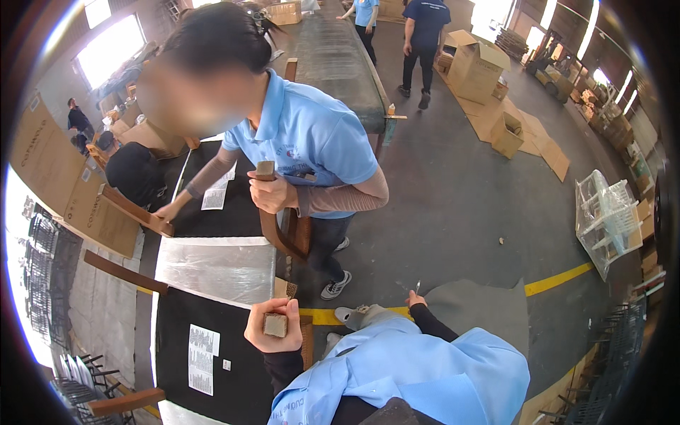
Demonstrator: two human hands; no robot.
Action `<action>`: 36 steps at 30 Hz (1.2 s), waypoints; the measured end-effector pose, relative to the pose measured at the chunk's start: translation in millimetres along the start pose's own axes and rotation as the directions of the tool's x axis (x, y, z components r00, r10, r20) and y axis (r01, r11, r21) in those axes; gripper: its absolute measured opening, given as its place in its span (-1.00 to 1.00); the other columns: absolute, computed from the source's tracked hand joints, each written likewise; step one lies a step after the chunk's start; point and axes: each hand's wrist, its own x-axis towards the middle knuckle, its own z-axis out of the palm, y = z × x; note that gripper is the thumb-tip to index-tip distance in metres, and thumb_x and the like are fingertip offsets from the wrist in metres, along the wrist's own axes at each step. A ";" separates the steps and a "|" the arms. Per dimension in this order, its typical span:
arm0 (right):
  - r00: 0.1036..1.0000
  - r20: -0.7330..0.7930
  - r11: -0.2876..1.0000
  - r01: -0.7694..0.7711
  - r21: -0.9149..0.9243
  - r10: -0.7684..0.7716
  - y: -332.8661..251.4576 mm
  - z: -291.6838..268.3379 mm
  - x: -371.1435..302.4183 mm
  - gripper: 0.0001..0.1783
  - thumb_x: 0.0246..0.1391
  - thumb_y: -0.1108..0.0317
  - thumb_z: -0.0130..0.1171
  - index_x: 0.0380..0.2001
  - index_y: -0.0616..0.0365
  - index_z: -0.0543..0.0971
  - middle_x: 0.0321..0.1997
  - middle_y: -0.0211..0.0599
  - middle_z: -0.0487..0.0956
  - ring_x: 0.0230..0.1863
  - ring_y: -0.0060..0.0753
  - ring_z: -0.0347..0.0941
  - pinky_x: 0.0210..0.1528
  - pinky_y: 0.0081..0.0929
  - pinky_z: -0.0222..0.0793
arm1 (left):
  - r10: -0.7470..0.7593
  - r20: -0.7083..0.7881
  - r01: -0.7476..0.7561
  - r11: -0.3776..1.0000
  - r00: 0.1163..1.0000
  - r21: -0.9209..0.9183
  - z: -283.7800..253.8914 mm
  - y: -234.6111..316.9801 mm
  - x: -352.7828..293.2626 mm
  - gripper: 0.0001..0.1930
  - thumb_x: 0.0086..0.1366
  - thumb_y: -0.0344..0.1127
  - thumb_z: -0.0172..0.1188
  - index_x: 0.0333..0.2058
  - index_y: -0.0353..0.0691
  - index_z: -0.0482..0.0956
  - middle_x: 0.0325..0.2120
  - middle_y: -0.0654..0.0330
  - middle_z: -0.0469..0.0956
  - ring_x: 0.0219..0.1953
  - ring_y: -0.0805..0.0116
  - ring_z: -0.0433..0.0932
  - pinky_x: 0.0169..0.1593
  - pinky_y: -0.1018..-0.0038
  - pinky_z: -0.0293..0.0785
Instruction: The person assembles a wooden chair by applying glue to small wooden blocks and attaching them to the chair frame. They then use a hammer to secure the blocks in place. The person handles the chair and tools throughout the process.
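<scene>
My left hand [256, 327] is closed round a brown wooden furniture leg; the leg's pale square end [275, 325] faces up. It stands at the right edge of an overturned seat whose black fabric underside [173, 354] carries white paper labels [203, 358]. Two more brown wooden legs [126, 273] stick out on the seat's left side. Low by my right side, my right hand [416, 299] pinches a small, thin, shiny thing [418, 287], too small to name. Most of the leg below my left hand is hidden.
A co-worker in a blue shirt [322, 134] grips a wooden leg [266, 212] of a second overturned seat, just ahead. Plastic-wrapped padding [212, 269] lies between the seats. A conveyor [326, 64] runs behind. Cartons [476, 67] and flattened cardboard [542, 138] lie at right, beyond a yellow floor line [559, 279].
</scene>
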 end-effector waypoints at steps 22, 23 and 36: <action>0.994 0.023 0.993 0.106 -0.049 -0.105 4.9 -4.9 2.5 -0.33 0.16 -0.24 -0.15 -0.47 0.09 0.72 -0.32 -0.09 0.67 -0.12 -0.03 0.58 0.03 -0.21 0.39 | 0.071 0.013 -0.071 0.997 0.997 0.004 2.2 -14.1 -1.4 -0.86 0.04 -0.48 0.35 -0.52 -0.26 0.52 -0.69 0.25 0.46 -0.68 0.51 0.47 -0.50 0.61 0.37; 0.993 0.035 0.992 0.116 -0.051 -0.114 0.4 -5.2 -1.4 -0.33 0.16 -0.24 -0.15 -0.47 0.09 0.72 -0.32 -0.08 0.67 -0.12 -0.02 0.58 0.04 -0.21 0.39 | 0.072 0.010 -0.072 0.997 0.997 0.013 1.7 -12.4 -1.3 -0.86 0.05 -0.48 0.35 -0.52 -0.26 0.52 -0.69 0.25 0.46 -0.67 0.51 0.47 -0.50 0.61 0.37; 0.817 0.233 0.760 0.576 -0.301 -0.527 -53.2 -16.2 -31.3 -0.43 0.16 -0.22 -0.08 -0.37 0.06 0.64 -0.32 -0.05 0.65 -0.15 0.06 0.57 -0.04 -0.12 0.42 | 0.023 -0.025 -0.023 1.000 0.999 0.016 1.5 -8.0 -4.6 -0.86 0.02 -0.50 0.38 -0.49 -0.24 0.55 -0.67 0.28 0.49 -0.65 0.55 0.47 -0.49 0.64 0.37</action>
